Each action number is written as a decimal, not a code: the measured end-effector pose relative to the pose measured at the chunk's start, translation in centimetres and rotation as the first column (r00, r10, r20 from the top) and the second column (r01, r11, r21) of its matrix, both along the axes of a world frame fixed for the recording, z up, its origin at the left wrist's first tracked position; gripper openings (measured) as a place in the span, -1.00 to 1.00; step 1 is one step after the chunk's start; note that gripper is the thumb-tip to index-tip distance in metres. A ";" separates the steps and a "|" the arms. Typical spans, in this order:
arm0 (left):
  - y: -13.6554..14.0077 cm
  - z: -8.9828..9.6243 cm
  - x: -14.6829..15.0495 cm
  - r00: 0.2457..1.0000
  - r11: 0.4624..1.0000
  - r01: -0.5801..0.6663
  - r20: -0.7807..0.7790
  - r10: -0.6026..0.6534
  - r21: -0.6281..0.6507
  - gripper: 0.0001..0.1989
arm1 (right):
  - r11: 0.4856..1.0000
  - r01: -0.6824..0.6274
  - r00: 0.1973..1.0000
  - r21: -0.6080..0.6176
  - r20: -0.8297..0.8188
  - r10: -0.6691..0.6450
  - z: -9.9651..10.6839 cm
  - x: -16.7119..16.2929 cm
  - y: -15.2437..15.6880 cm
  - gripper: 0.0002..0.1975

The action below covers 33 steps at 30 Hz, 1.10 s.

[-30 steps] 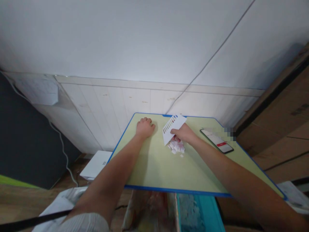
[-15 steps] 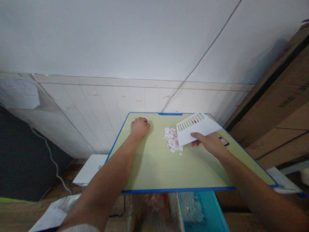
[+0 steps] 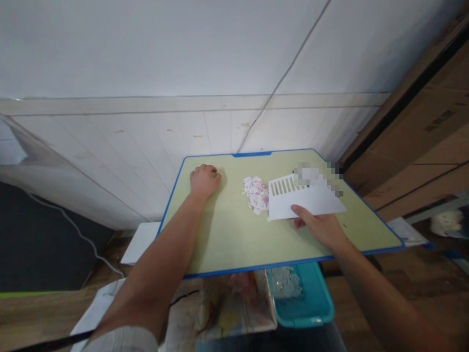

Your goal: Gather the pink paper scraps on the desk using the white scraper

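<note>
My right hand (image 3: 318,226) pinches a white card (image 3: 289,204) by its near edge, thumb on top and fingers underneath. A row of long slots runs along the card's far side; a blurred patch covers its far right part. The card is held over the right half of a pale yellow board (image 3: 227,244) with a blue rim. Just left of the card, a pile of small white and pinkish paper pieces (image 3: 256,194) lies on the board. My left hand (image 3: 205,182) rests at the board's far left with curled fingers; what they hold, if anything, is hidden.
A turquoise tub (image 3: 322,305) with pale bits in it stands below the board's front edge, beside an open box (image 3: 242,318). Brown cardboard boxes (image 3: 414,142) rise at the right. A cable (image 3: 289,68) runs down the wall behind.
The view has tilted down. My right hand has turned the slotted card flatter and lower, and a dark-edged item with red spots beneath it is no longer visible. My left hand stays put.
</note>
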State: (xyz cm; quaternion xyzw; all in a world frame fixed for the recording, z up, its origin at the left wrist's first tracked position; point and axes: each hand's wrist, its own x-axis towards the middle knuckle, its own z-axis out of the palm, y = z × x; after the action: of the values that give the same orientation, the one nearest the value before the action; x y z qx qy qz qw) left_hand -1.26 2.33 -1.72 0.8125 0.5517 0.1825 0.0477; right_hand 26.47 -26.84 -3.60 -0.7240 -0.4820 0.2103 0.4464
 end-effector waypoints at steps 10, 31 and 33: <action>2.0 -1.8 0.1 0.995 0.999 -0.014 0.100 0.011 0.031 -0.69 | 0.999 0.029 0.980 -0.032 -0.195 -0.034 0.0 -0.9 -6.6 -0.48; -1.3 -0.4 -2.0 1.000 1.000 0.022 -0.021 -0.021 0.003 -0.58 | 0.999 -0.042 0.923 0.034 -0.382 0.052 0.9 -1.0 -5.6 -0.65; -2.5 -0.3 -2.8 0.999 1.000 0.012 -0.038 -0.012 -0.010 -0.54 | 0.999 -0.030 0.923 0.042 -0.383 0.044 0.8 -1.2 -5.5 -0.67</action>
State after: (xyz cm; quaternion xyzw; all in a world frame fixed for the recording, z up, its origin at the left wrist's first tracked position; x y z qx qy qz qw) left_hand -4.05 -0.14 -2.02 0.8188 0.5485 0.1642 0.0423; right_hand 25.28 -32.32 -2.83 -0.6518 -0.4024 0.3478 0.5407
